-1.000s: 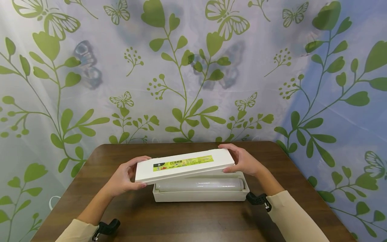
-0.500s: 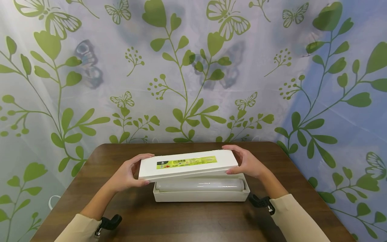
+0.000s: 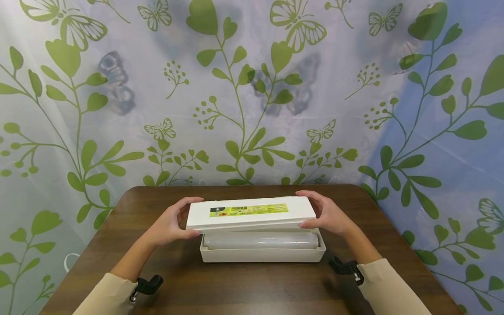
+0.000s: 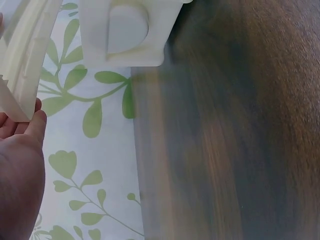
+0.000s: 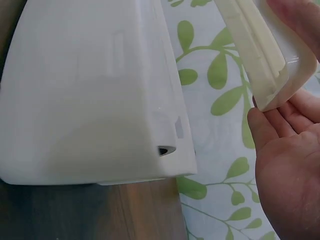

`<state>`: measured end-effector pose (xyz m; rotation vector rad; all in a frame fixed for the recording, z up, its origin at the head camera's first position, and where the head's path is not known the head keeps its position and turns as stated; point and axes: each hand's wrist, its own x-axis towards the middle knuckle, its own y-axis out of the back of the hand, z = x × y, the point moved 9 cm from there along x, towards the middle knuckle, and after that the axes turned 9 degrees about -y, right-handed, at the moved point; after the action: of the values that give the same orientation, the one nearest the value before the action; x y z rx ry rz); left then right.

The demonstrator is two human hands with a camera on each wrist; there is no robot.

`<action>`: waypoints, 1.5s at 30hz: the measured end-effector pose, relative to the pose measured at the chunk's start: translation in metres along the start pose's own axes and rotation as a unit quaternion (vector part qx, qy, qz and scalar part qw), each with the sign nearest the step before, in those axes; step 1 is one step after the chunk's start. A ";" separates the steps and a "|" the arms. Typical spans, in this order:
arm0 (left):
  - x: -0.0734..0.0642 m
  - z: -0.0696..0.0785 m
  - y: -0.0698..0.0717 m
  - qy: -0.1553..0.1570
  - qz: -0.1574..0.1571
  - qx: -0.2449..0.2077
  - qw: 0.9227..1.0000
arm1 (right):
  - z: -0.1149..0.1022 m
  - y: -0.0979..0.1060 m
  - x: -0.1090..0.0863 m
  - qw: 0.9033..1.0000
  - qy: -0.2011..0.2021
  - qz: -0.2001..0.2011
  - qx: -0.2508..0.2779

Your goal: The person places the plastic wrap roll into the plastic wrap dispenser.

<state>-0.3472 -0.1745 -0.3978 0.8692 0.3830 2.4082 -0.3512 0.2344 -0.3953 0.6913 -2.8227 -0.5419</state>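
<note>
A white lid (image 3: 248,221) with a yellow-green label is held above a white box (image 3: 263,256) on the table. My left hand (image 3: 171,224) grips the lid's left end, thumb at the front edge and fingers behind. The right hand (image 3: 328,214) grips the other end the same way. Inside the box lies a roll of cling film (image 3: 260,240), its upper part covered by the lid. From the left wrist view, the lid's hollow underside (image 4: 27,55) shows. In the right wrist view the lid (image 5: 260,55) is apart from the box (image 5: 90,100).
The dark wooden table (image 3: 252,291) reaches back to a hanging curtain (image 3: 252,96) printed with green leaves and butterflies. Black wrist mounts (image 3: 148,285) sit at both forearms. A white loop (image 3: 71,261) shows beyond the table's left edge.
Both hands have carried the lid a little to the right, and its tilt has lessened, the right end coming down. The box and film roll stay in place.
</note>
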 end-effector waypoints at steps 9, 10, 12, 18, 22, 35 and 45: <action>0.002 -0.004 -0.004 0.000 0.000 0.014 1.000 | 0.001 0.005 -0.009 1.000 0.001 0.028 -0.013; 0.003 -0.004 -0.005 -0.001 0.000 0.012 1.000 | 0.001 0.006 -0.010 0.999 0.002 0.030 -0.014; 0.004 -0.003 -0.006 -0.003 0.002 0.008 1.000 | 0.001 0.007 -0.013 0.999 0.005 0.034 -0.018; 0.007 -0.003 -0.011 0.002 0.007 -0.013 1.000 | 0.006 0.010 -0.020 0.999 0.006 0.041 -0.004; 0.008 -0.003 -0.015 0.002 0.015 -0.017 1.000 | 0.011 0.011 -0.025 0.999 0.007 0.041 0.000; 0.004 -0.010 -0.026 0.009 0.020 -0.009 1.000 | 0.018 0.008 -0.042 0.999 -0.003 0.053 0.006; -0.002 -0.011 -0.036 0.015 0.003 -0.024 1.000 | 0.026 0.001 -0.052 0.998 -0.011 0.055 0.017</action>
<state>-0.3385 -0.1472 -0.4230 0.8145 0.3323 2.4290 -0.3124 0.2678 -0.4239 0.5338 -2.8760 -0.4872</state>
